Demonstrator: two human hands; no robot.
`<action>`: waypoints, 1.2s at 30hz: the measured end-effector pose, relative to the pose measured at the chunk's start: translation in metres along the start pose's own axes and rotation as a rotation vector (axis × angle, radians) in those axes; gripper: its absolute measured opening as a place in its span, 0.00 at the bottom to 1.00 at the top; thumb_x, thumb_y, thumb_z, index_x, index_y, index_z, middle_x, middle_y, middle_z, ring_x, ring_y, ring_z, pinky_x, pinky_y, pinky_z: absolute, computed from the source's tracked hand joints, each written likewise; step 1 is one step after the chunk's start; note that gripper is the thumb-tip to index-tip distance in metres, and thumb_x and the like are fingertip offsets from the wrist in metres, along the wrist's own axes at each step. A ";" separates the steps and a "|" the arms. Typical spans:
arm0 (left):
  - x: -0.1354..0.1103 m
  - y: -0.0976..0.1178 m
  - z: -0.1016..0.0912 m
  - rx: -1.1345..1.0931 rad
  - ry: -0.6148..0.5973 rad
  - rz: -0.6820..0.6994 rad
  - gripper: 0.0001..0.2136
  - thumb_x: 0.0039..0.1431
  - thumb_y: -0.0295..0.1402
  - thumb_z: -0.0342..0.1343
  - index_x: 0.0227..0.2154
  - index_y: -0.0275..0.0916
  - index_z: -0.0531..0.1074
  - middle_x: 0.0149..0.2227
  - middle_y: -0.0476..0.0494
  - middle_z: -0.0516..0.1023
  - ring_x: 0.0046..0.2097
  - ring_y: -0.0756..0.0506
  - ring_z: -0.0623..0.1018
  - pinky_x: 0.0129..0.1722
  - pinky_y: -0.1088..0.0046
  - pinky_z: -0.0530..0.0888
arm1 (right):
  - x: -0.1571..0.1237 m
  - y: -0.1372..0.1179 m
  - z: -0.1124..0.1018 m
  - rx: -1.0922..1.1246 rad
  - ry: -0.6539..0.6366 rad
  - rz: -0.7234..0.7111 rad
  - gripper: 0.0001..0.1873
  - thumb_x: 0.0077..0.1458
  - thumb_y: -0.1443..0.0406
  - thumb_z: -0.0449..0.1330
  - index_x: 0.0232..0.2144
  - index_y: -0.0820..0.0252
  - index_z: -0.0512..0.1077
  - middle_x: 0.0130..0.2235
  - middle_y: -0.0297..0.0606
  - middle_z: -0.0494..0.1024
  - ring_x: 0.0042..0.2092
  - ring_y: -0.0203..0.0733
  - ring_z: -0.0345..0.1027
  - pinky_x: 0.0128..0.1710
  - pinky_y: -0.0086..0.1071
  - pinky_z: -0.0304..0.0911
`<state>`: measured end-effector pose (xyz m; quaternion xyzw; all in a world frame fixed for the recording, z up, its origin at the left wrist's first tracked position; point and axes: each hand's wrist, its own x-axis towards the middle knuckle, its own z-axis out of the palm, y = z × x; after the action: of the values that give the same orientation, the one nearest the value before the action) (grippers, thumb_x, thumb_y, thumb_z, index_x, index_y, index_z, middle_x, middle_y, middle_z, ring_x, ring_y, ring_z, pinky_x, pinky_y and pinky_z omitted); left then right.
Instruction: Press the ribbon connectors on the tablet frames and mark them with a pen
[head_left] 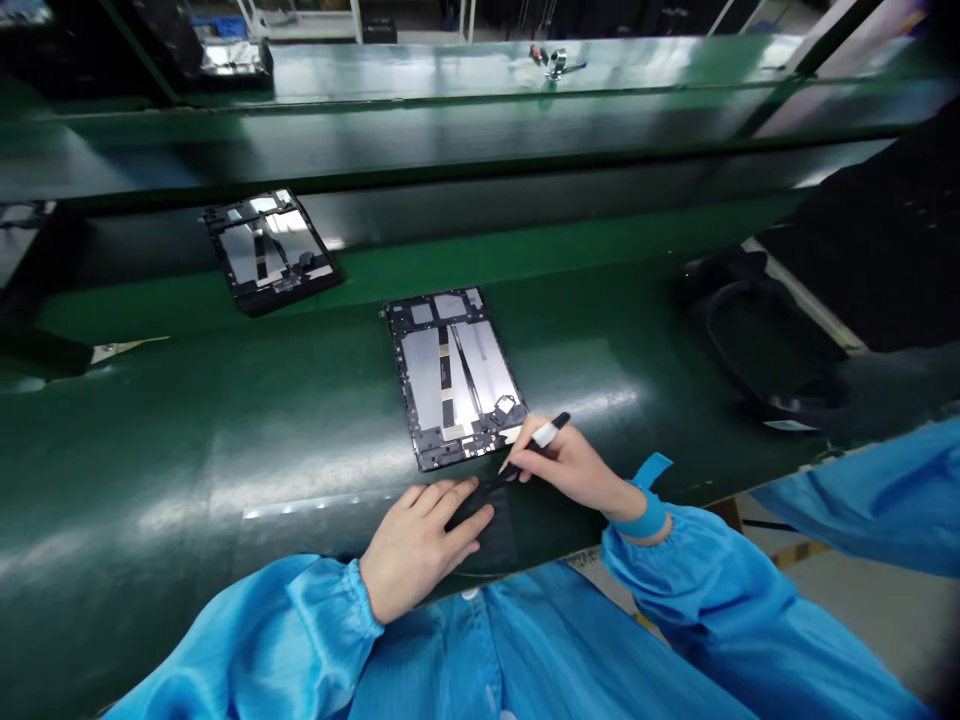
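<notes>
Left hand [424, 547] lies open and flat, fingers loosely spread, on a dark matte pad [487, 535] at the lower centre of the frame, gripping nothing. Right hand [562, 470] is closed in a writing grip around a slim black pen with a white band [546, 434], its tip angled down and left, just by the lower edge of a rectangular black tablet frame with silver metal panels [450, 380]. Whether the tip touches the frame cannot be told. That frame lies flat at the centre of a glossy green surface [187, 450]. A blue strap [649, 515] circles the right wrist, below a light blue sleeve [697, 590]. A similar black-and-silver tablet frame [270, 250] sits at the upper left, on a separate green level. Small metal parts [555, 62] lie at the top centre, and a black looped cord [765, 340] lies at the right.
</notes>
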<state>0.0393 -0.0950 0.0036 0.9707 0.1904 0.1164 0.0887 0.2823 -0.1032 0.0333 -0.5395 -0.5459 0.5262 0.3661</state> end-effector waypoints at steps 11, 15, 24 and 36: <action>-0.013 -0.038 -0.025 0.032 0.231 -0.019 0.09 0.65 0.27 0.53 0.46 0.38 0.72 0.44 0.43 0.78 0.40 0.47 0.75 0.38 0.70 0.69 | 0.068 -0.028 0.016 0.110 -0.185 0.170 0.18 0.53 0.53 0.65 0.30 0.61 0.66 0.22 0.34 0.77 0.26 0.39 0.76 0.20 0.23 0.69; -0.015 -0.047 -0.022 0.065 0.266 -0.056 0.08 0.65 0.27 0.54 0.46 0.38 0.71 0.45 0.43 0.78 0.42 0.47 0.75 0.40 0.70 0.70 | 0.074 -0.028 0.018 0.074 -0.211 0.204 0.17 0.53 0.55 0.65 0.29 0.62 0.67 0.24 0.37 0.78 0.27 0.39 0.76 0.20 0.24 0.70; -0.016 -0.049 -0.017 0.031 0.282 -0.057 0.10 0.64 0.27 0.55 0.47 0.37 0.70 0.46 0.42 0.78 0.43 0.46 0.75 0.42 0.69 0.71 | 0.076 -0.034 0.020 0.016 -0.234 0.220 0.12 0.56 0.60 0.64 0.29 0.63 0.68 0.23 0.36 0.78 0.26 0.36 0.76 0.22 0.23 0.71; -0.015 -0.049 -0.015 0.013 0.299 -0.054 0.11 0.62 0.26 0.57 0.47 0.35 0.70 0.45 0.41 0.78 0.42 0.45 0.75 0.42 0.68 0.71 | 0.076 -0.036 0.021 -0.020 -0.265 0.222 0.09 0.55 0.63 0.64 0.28 0.62 0.69 0.24 0.35 0.78 0.26 0.37 0.76 0.24 0.24 0.71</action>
<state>0.0043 -0.0545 0.0049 0.9376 0.2285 0.2559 0.0562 0.2433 -0.0279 0.0521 -0.5260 -0.5315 0.6246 0.2253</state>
